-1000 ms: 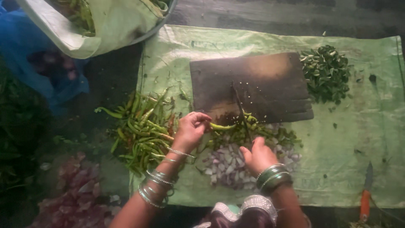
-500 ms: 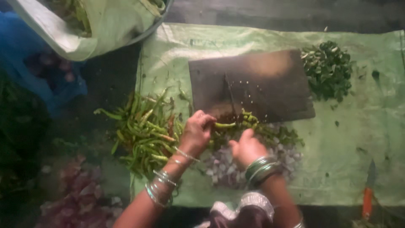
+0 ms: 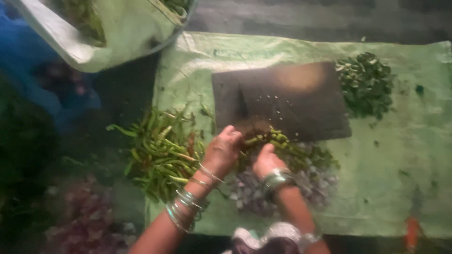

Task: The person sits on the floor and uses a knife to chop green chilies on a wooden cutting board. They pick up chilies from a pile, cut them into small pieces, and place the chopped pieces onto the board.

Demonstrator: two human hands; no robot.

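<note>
Green chillies (image 3: 266,138): small bunch, long axis left-right, at dark cutting board's (image 3: 282,101) near edge. Left hand (image 3: 222,151) closed on bunch; right hand (image 3: 266,160) grip unclear. One chilli pile (image 3: 162,153) left.

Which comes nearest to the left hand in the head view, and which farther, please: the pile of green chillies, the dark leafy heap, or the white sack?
1. Pile of green chillies: just left of the left hand.
2. White sack: top left, well beyond.
3. Dark leafy heap: top right, farthest.
</note>
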